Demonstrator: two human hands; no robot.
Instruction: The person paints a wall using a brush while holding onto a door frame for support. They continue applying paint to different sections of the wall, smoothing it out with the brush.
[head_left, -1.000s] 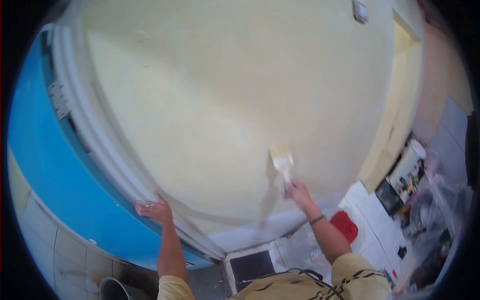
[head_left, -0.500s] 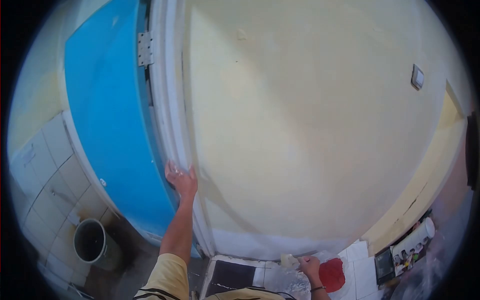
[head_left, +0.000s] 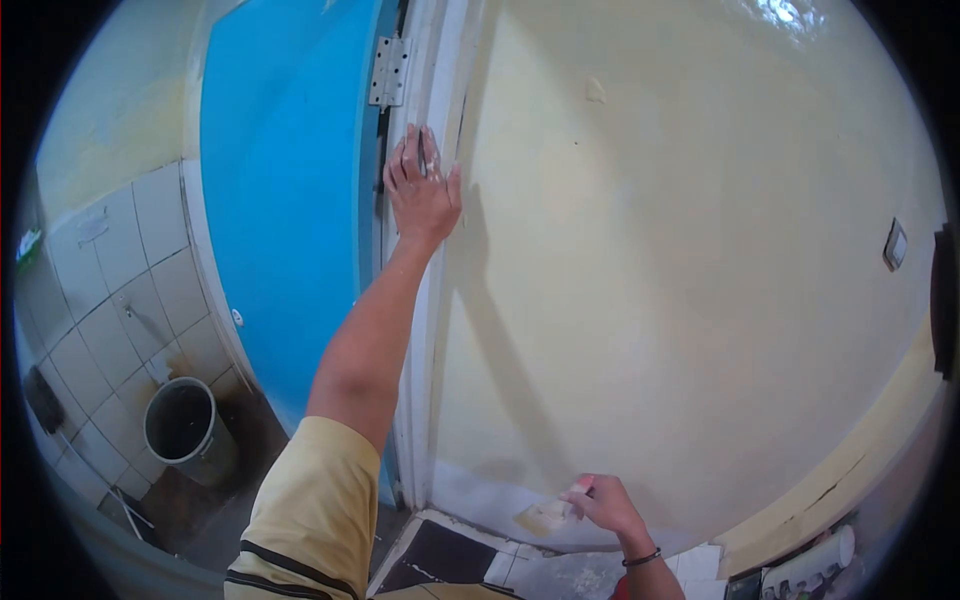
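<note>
My left hand (head_left: 424, 198) lies against the white door frame (head_left: 440, 60), just below the metal hinge (head_left: 390, 72). Its fingers are stretched up and spread, with whitish smears on them. Low on the right, my right hand (head_left: 612, 505) grips what looks like a putty knife (head_left: 543, 515), its wide pale blade pointing left and a reddish part showing at the fingers. The blade is in front of the lower cream wall (head_left: 620, 300). A blue door (head_left: 285, 200) stands open to the left of the frame.
A grey bucket (head_left: 190, 425) stands on the dark floor beside the tiled wall (head_left: 105, 270), and a long-handled brush (head_left: 45, 400) leans at far left. A dark mat (head_left: 440, 555) lies by the doorway. The light switch (head_left: 895, 243) is on the right; a white container (head_left: 815, 565) lies below.
My left hand has slid up the door frame toward the hinge. My right hand has lifted the putty knife from beside the plastic and the red thing. The view has shifted left.
</note>
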